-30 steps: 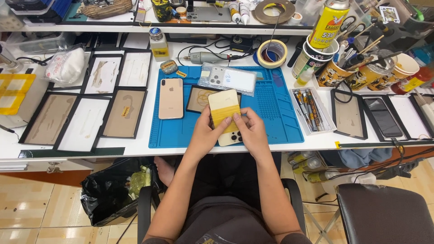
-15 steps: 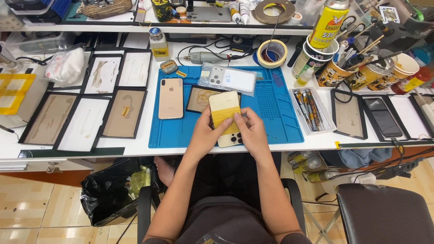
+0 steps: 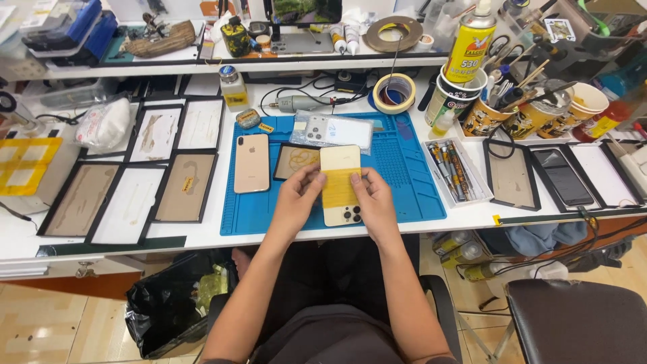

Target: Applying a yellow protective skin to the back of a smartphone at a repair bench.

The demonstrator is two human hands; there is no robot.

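A cream-gold phone point(image 3: 341, 186) lies back-up on the blue work mat point(image 3: 404, 182), camera end toward me, with a yellow strip across its middle. My left hand point(image 3: 298, 195) grips its left edge. My right hand point(image 3: 373, 199) grips its right edge. A second gold phone point(image 3: 251, 163) lies back-up on the mat to the left. Behind it are a small dark tray point(image 3: 294, 161) and a clear packet with a white phone back point(image 3: 332, 131).
Several black-framed shallow trays point(image 3: 128, 189) cover the left of the white bench. A tray of screwdrivers point(image 3: 453, 168), two more trays point(image 3: 539, 176), cups of tools point(image 3: 485, 108), a spray can point(image 3: 470, 42) and tape rolls point(image 3: 394, 92) stand to the right and behind.
Both hands have slid slightly up the phone's sides, so more of its camera end shows; the phone stays in place on the mat.
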